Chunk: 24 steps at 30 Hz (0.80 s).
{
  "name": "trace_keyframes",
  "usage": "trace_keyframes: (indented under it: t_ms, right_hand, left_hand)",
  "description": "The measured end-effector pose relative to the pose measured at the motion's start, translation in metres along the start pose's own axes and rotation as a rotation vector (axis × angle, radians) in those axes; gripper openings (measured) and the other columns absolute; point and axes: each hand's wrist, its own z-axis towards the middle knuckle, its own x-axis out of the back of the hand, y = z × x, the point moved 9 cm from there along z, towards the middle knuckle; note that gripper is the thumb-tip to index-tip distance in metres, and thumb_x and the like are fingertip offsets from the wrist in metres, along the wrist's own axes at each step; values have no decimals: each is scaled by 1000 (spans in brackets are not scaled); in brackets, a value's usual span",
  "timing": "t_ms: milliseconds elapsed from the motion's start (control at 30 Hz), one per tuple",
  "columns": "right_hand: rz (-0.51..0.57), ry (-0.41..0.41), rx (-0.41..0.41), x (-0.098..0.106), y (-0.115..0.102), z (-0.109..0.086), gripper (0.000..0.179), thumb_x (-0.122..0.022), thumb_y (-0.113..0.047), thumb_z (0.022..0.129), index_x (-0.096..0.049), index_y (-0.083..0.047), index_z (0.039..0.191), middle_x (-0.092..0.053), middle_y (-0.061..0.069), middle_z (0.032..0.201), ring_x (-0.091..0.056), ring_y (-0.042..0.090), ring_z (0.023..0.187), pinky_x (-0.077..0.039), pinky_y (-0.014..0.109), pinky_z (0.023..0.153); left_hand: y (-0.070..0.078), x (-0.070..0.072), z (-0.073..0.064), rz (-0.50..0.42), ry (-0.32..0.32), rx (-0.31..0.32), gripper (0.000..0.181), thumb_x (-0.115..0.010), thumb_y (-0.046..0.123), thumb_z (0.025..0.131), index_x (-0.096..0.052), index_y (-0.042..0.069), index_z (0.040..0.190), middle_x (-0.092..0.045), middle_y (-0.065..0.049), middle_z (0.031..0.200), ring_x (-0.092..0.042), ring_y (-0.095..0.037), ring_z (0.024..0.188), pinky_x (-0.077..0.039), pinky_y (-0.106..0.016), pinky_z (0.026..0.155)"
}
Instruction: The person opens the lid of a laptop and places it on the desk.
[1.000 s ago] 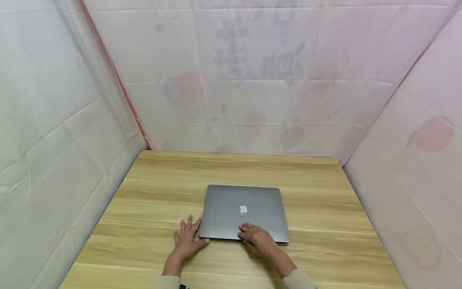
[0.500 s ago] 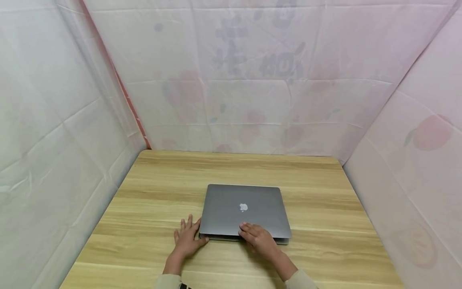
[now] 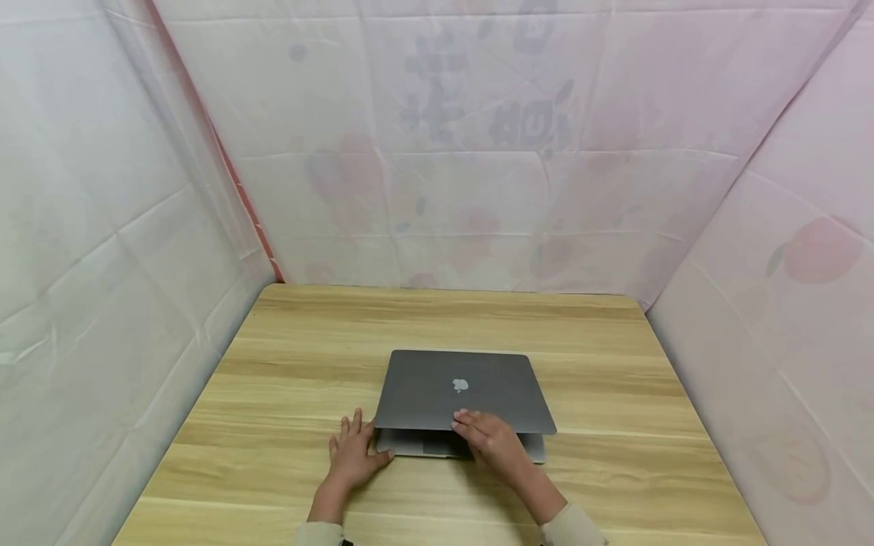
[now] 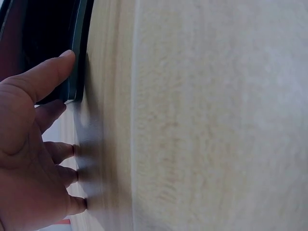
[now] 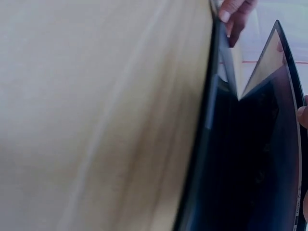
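Note:
A grey laptop [image 3: 451, 402] lies on the wooden table with its lid partly raised at the front edge. Below the lid, a strip of the base [image 3: 403, 441] shows. My right hand [image 3: 495, 447] grips the lid's front edge near the middle; in the right wrist view only its fingertips [image 5: 303, 116] show, on the lid beside the dark screen [image 5: 284, 120]. My left hand [image 3: 351, 459] rests with spread fingers at the base's front left corner. In the left wrist view its thumb [image 4: 50, 74] presses the base's front edge, and the other fingertips reach the table.
The wooden table [image 3: 307, 341] extends around the laptop on all sides. Pale printed sheets hang as walls at the back [image 3: 464, 189], left [image 3: 123, 227] and right [image 3: 771, 303] of the table.
The lid's front edge has risen from nearly closed to a wider gap, showing the base. My right hand has moved up slightly with it. My left hand has stayed at the corner.

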Motion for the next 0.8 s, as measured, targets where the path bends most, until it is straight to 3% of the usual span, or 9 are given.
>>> trace_keyframes:
  t_ms: [267,567,800]
  right_hand:
    - [28,-15,-14,6,4,11,35,-35,-10,99,-69,-1,94,-69,11,95,-66,22,88,-53,35,73]
    - [104,-77,-64,8,16,17,38,-36,-16,100,-70,0,95,-69,10,97,-66,22,90,-52,34,75]
    - [160,-86,-45,10,22,23,31,-42,-13,98,-70,0,93,-68,9,96,-65,22,90,-52,33,77]
  left_hand:
    - [-2,-1,0,16,6,-3,70,-76,31,73,-51,-1,130,-19,-32,145,-6,-54,131,1,-71,96]
    - [-4,-4,0,29,6,-7,70,-75,34,74,-52,3,132,-20,-31,145,-7,-53,131,-2,-71,96]
    - [-5,-3,0,28,13,-8,71,-75,35,73,-50,7,134,-20,-30,146,-7,-52,132,-2,-71,96]
